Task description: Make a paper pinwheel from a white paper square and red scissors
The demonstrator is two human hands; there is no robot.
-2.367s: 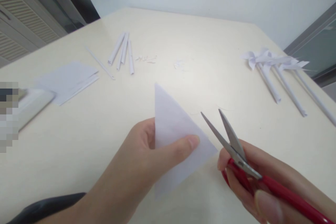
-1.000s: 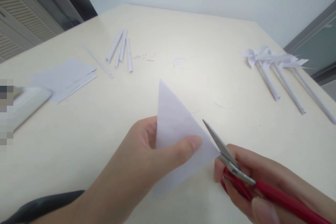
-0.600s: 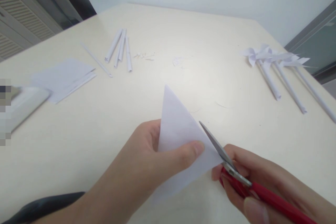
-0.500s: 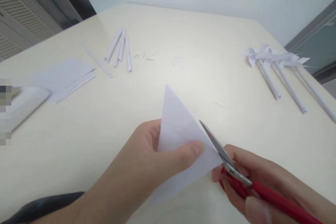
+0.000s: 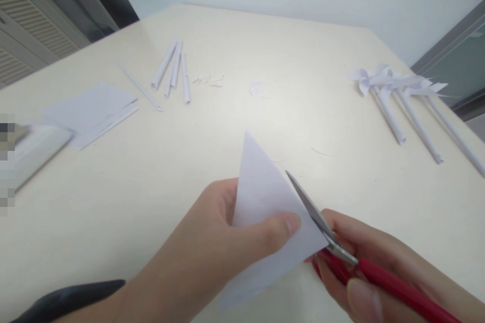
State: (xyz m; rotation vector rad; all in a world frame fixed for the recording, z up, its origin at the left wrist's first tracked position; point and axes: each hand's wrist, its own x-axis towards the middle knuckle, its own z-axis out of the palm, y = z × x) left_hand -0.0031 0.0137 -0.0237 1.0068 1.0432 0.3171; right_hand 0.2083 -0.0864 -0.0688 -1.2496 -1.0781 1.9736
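My left hand (image 5: 242, 237) grips a white sheet of paper (image 5: 261, 181), its thumb flat on the near face and the other fingers hidden behind. One corner of the sheet points up and away from me, another points right. In my right hand (image 5: 379, 262) is a pair of scissors (image 5: 394, 280) with red handles and metal blades. The blades lie along the paper's right edge, close to its right corner. Whether they bite into the paper there I cannot tell.
Several rolled paper tubes (image 5: 164, 65) lie at the back left, near a stack of white paper (image 5: 91, 111). Paper pinwheels (image 5: 390, 81) on paper sticks rest at the right. Thin paper scraps (image 5: 257, 90) dot the white table (image 5: 303, 50). A dark object (image 5: 79, 295) sits at lower left.
The paper and my left hand have shifted slightly right and toward me. The paper's right corner now sits deeper between the scissors, near their pivot. My right hand has moved slightly left.
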